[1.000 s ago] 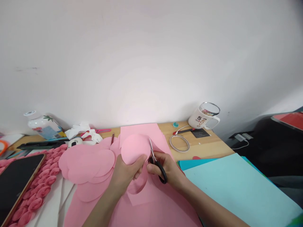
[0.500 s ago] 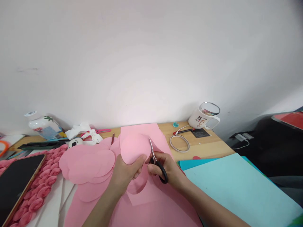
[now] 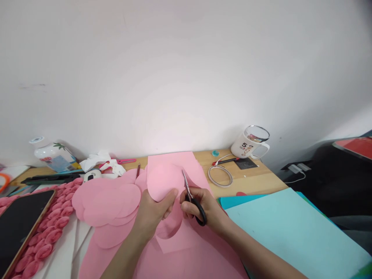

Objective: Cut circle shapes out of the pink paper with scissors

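Note:
My left hand (image 3: 152,215) pinches a rounded pink paper piece (image 3: 164,180) and holds it upright above the desk. My right hand (image 3: 205,209) grips black-handled scissors (image 3: 192,197), fingers through the loops. The blades point up and touch the paper's right edge. A large pink sheet (image 3: 186,248) lies under both hands. A pile of cut pink petal shapes (image 3: 107,201) lies just left of my left hand.
Light blue paper sheets (image 3: 293,228) lie at the right. A white mug (image 3: 251,145), a coiled cable (image 3: 221,176) and a red pen stand at the back. A black tablet (image 3: 17,223) rests on pink paper rosettes (image 3: 55,221) at the left, near a bottle (image 3: 54,155).
The pink piece has turned slightly in my left hand as the scissors work along its right edge. Both hands stay in nearly the same place.

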A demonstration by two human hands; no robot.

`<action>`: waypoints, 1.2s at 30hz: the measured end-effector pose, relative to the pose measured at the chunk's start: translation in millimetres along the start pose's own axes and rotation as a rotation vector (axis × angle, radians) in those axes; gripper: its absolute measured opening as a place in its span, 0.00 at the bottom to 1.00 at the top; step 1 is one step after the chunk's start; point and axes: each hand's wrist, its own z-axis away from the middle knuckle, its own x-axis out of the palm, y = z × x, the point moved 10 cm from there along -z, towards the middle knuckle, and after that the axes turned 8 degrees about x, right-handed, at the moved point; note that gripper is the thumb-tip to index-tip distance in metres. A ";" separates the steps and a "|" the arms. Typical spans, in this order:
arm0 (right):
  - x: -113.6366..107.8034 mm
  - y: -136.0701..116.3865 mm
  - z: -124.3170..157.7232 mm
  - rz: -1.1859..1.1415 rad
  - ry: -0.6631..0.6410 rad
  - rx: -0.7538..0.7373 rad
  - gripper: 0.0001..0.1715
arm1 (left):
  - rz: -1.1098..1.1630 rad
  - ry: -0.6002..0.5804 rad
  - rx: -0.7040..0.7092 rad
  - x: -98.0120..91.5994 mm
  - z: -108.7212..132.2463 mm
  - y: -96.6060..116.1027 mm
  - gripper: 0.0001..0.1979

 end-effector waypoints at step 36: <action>2.0 -8.7 0.4 0.045 -0.037 -0.062 0.23 | -0.067 0.030 0.043 0.1 3.2 7.2 0.19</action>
